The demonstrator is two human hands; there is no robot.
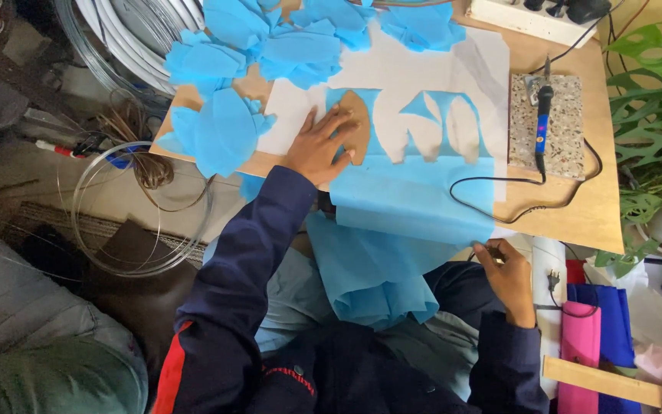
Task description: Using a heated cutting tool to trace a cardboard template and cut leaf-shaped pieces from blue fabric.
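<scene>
Right hand [506,270]: nearest the camera, at the board's [576,211] near edge, fingers pinched on the blue sheet's [415,192] corner. Left hand [322,146]: open, flat, pressing 1 brown leaf-shaped template [358,130] onto that sheet. Cut blue pieces [270,46]: heaped at the far edge. Soldering iron [543,123]: resting on a speckled slab [568,130].

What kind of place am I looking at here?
Probably a home craft workshop: a wooden worktable covered in cut blue fabric pieces, a heated cutting pen on a stone slab, and wire coils on the floor.
</scene>
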